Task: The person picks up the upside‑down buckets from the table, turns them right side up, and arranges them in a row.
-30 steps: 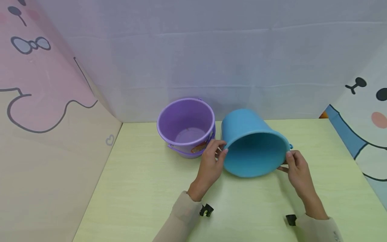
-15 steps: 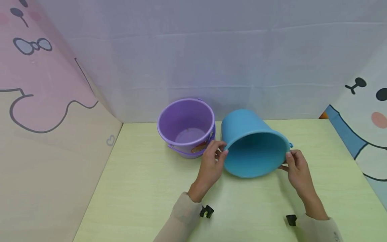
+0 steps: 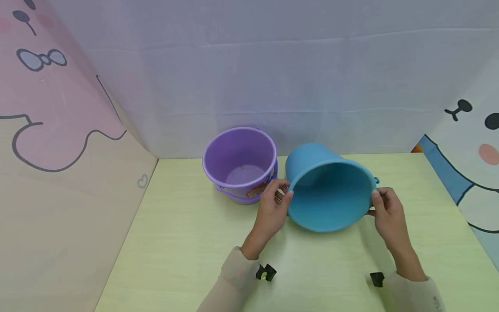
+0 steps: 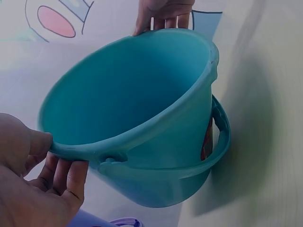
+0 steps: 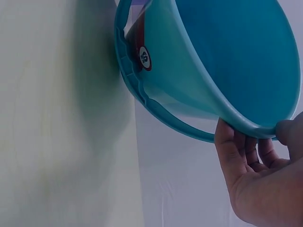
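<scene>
A blue bucket [image 3: 312, 158] is tipped toward me, its mouth facing the front of the table. My left hand [image 3: 270, 210] pinches the left side of its rim between thumb and fingers. On the opposite side, my right hand [image 3: 391, 216] grips the rim, thumb on top and fingers beneath. In the left wrist view the bucket's handle [image 4: 189, 171] hangs below the rim, and the inside looks bare. Left of it stands a purple bucket [image 3: 234, 190], upright, just beyond my left hand.
The pale wooden table [image 3: 175, 242] ends at a white cloth backdrop [image 3: 273, 78]. Printed panels with cartoon figures flank it, a pink and cream one [image 3: 70, 143] at left and a white and blue one [image 3: 468, 173] at right.
The blue bucket's mouth has turned slightly, its right side rising a little. My right hand has shifted a bit right and up with the rim. The purple bucket has stayed put.
</scene>
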